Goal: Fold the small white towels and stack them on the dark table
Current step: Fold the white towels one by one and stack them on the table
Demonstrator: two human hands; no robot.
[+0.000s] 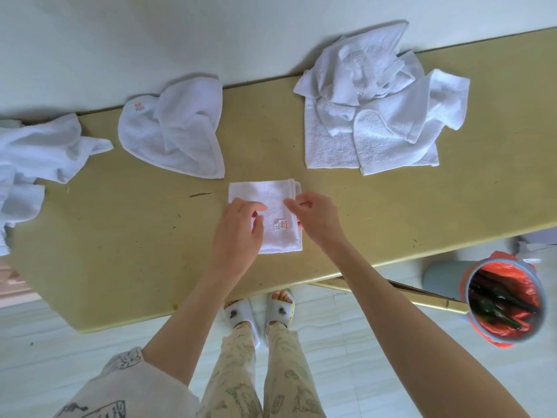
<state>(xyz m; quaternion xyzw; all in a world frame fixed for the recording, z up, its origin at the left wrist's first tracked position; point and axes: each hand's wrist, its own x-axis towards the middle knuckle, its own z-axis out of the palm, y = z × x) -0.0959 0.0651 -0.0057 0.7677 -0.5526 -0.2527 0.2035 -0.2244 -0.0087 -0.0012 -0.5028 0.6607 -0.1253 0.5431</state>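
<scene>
- A bin (pixel 504 300) lined with a red bag stands on the floor at the near right.
- Pale slippers (pixel 241 315) show under the near table edge.
- Pale tiled floor (pixel 45 342) lies below.

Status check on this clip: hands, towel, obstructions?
Left hand and right hand both on the folded white terry towel, right pinching its edge. Crumpled white towels wait behind. Nothing blocking.

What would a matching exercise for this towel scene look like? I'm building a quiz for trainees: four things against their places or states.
Things:
1. folded towel
2. towel heap
3. bin
4. left-edge towel

States or places:
A. on the floor, red-lined
B. partly cut off by the frame
C. crumpled pile, far right of the table
D. under both hands

Pairs: 1-D, 2-C, 3-A, 4-B
</scene>
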